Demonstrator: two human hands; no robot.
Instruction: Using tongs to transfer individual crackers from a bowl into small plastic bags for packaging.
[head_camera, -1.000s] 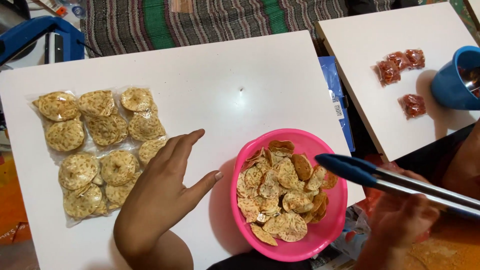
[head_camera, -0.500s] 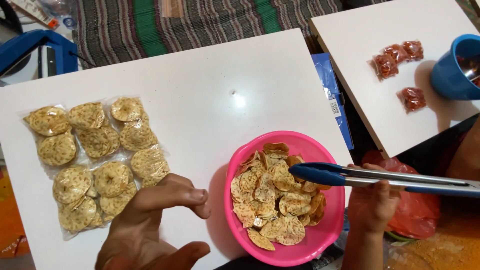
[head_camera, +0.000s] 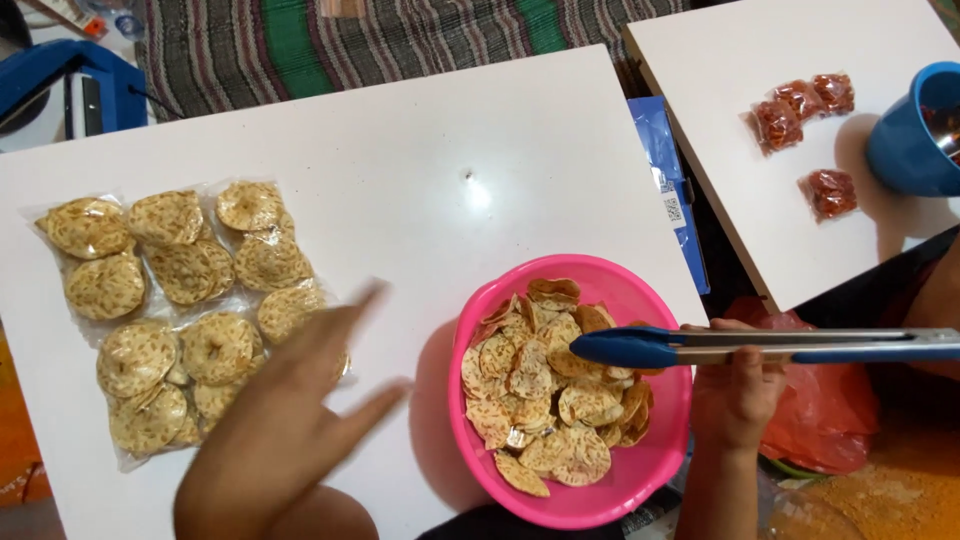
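Head camera looks down on a white rectangular table (head_camera: 420, 170). At its left side lie clear plastic bags of round speckled yellow crackers (head_camera: 175, 300), flat on the table and touching each other. Just right of the bags is the left hand (head_camera: 290, 420), blurred, with the fingers spread wide and holding nothing; it is over the table edge, near the lowest bag. Further right a round pink plastic bowl (head_camera: 580, 490) stands at the table's near edge, filled with loose crackers of the same kind. Over the bowl hang long metal tongs with blue tips (head_camera: 640, 347); the tips are almost closed and nothing is between them. The right hand (head_camera: 735, 385) is beside the bowl's right rim, below the tongs; if it grips them I cannot tell. On a second white table (head_camera: 760, 200) at the right are three small packets of red-brown snack (head_camera: 800, 100) and a blue plastic cup (head_camera: 915, 130).
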